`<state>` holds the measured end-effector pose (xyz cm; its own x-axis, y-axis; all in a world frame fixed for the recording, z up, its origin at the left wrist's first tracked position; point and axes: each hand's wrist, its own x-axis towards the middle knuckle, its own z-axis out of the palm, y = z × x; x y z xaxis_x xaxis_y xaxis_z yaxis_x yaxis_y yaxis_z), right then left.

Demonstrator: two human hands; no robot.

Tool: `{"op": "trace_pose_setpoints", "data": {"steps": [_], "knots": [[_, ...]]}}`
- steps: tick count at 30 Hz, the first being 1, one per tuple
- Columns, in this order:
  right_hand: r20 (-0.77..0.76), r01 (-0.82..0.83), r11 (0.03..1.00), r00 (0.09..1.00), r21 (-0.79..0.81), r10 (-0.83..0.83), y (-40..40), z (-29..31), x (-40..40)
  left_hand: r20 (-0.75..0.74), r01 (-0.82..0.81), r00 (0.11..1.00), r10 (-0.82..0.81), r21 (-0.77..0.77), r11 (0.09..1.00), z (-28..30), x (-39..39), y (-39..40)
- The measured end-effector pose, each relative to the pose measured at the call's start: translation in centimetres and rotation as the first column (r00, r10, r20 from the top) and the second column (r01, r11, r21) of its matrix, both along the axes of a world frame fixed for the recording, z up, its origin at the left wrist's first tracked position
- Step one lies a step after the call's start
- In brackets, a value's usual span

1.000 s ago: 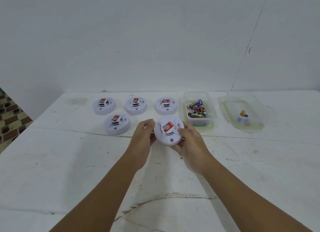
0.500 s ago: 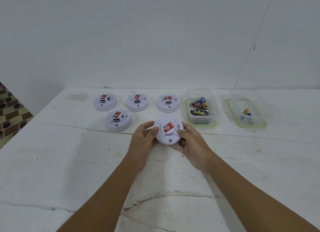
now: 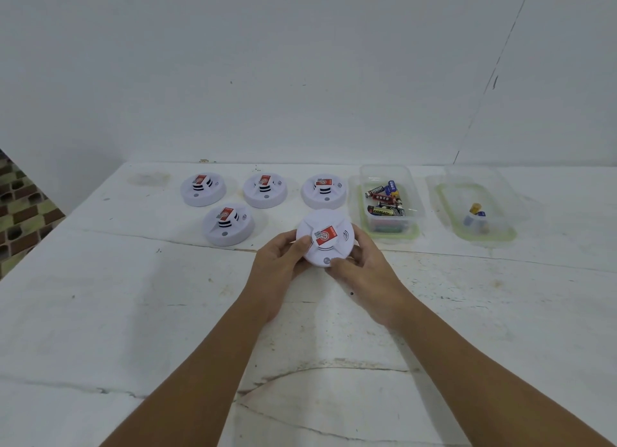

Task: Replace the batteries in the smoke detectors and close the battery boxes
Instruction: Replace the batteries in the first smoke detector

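Hands (image 3: 329, 273) curled around smoke detector (image 3: 325, 238), seemingly tilted.

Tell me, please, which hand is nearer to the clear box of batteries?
Right. The right hand grips the held smoke detector just left of and in front of the battery box; the left hand grips the detector's far side.

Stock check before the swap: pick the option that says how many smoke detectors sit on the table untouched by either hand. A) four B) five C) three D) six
A: three detectors stand in the back row and one in front of them, while the left hand and right hand hold a fifth.
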<state>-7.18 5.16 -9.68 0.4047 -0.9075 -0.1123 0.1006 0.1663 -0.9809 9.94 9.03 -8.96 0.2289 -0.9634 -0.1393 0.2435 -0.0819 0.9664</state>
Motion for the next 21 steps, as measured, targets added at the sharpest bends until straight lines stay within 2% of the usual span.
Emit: {"op": "trace_pose_setpoints", "data": {"steps": [5, 7, 9, 11, 21], "knots": [[0.003, -0.002, 1.0, 1.0, -0.021, 0.002, 0.2, -0.3, -0.3, 0.059, -0.002, 0.998, 0.004, -0.04, 0.999, 0.2, -0.3, 0.5], [0.021, 0.001, 1.0, 1.0, -0.01, -0.001, 0.2, -0.3, -0.3, 0.19, -0.018, 0.981, 0.028, -0.055, 0.998, -0.1, -0.6, 0.8], [0.035, 0.01, 1.0, 0.999, -0.001, -0.01, 0.2, -0.4, -0.3, 0.366, -0.032, 0.929, 0.057, -0.074, 0.997, -0.4, -1.1, 1.1], [0.041, 0.017, 1.0, 0.999, -0.001, -0.017, 0.2, -0.4, -0.4, 0.481, -0.049, 0.873, 0.086, -0.09, 0.995, -0.5, -1.5, 1.4], [0.009, -0.029, 0.996, 1.0, -0.084, 0.029, 0.6, 0.1, -0.6, 0.506, -0.078, 0.854, 0.118, -0.099, 0.992, -0.1, -1.8, 1.8]]}}
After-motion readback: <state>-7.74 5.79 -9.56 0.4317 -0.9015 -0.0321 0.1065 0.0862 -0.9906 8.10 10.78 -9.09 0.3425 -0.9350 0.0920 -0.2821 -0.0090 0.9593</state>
